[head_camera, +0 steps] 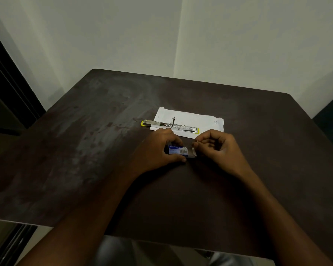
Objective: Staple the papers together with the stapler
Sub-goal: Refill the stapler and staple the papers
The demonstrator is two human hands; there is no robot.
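Observation:
White papers point(198, 120) lie flat on the dark table point(85, 150), past my hands. A yellow and metal stapler point(169, 126) lies swung fully open across the papers' near edge, its left end off the paper. My left hand point(158, 150) grips a small blue and white staple box point(178, 150) just above the table. My right hand point(219, 148) is curled, its fingertips pinched at the box's open right end; what they pinch is too small to make out.
The table stands in a corner of pale walls point(161, 35). A dark door frame point(6, 89) runs down the left side. The table's near edge lies close to my body, with my lap point(142, 252) below it.

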